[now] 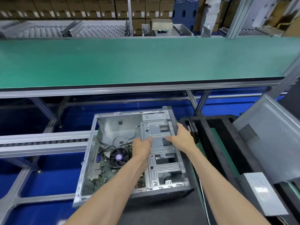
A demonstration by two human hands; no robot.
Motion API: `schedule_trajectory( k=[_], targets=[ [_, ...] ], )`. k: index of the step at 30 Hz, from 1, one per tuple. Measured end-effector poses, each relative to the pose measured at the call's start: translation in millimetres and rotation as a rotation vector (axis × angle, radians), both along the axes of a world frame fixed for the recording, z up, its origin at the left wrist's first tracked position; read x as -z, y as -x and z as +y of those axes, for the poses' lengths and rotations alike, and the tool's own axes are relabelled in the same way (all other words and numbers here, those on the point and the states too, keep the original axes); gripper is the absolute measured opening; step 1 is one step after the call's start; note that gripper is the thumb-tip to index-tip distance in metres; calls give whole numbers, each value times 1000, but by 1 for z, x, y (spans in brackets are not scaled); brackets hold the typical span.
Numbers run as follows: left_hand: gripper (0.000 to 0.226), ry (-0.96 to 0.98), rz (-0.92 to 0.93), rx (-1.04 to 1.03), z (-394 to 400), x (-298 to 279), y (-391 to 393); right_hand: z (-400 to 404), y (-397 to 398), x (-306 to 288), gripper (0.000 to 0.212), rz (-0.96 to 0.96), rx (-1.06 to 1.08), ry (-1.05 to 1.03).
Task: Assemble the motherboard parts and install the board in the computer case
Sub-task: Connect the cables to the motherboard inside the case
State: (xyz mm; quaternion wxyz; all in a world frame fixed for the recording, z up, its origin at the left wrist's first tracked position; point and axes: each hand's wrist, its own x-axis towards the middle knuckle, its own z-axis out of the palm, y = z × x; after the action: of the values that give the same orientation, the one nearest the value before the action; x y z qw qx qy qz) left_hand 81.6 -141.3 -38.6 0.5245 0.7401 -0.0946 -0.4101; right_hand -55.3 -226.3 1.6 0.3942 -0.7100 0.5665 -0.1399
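A long green workbench spans the whole width of the view, with stacked cardboard boxes and roller racks behind it. Below the bench's near edge runs an aluminium frame over blue flooring.

In front of the person lies an open computer case on its side, its open face upward, resting on a dark surface. To the right of it sits a black foam tray with long slots, and further right a grey side panel leans tilted, with a perforated vent patch. A boxy grey unit with a white label lies near the lower right.

Inside the case, the motherboard sits in the left half, flat against the case floor, with a black CPU cooler fan on it bearing a purple centre label. Thin black cables loop above the fan. The right half of the case is covered by a silver metal drive bracket with cut-outs and screw holes.

The left hand rests on the bracket's left edge, fingers curled over it in a grasp. The right hand grips the bracket's right side near the case wall, thumb on the top face; the frame is somewhat blurred, so how far its fingers wrap under the edge is unclear.
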Motion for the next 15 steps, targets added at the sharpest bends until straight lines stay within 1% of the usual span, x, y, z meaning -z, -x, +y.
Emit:
schedule_trajectory(
  k=[2,4,6,9,12,15],
  targets=[
    [28,-41,34,-144,-5,-3,6,-4,-10,-3,73,36,-78,64],
    [34,-34,112,-292,-10,-7,11,-9,-19,-6,77,120,-177,141],
    [38,46,234,-452,-16,-16,14,-14,-26,-9,80,223,-251,241],
    [50,147,387,-651,-24,-30,11,-16,-35,-10,85,339,-326,401],
    [48,150,451,-761,-29,-39,1,-11,-42,-5,92,396,-378,469],
    [40,150,510,-760,-28,-41,-14,0,-44,3,89,339,-465,459]
  ],
)
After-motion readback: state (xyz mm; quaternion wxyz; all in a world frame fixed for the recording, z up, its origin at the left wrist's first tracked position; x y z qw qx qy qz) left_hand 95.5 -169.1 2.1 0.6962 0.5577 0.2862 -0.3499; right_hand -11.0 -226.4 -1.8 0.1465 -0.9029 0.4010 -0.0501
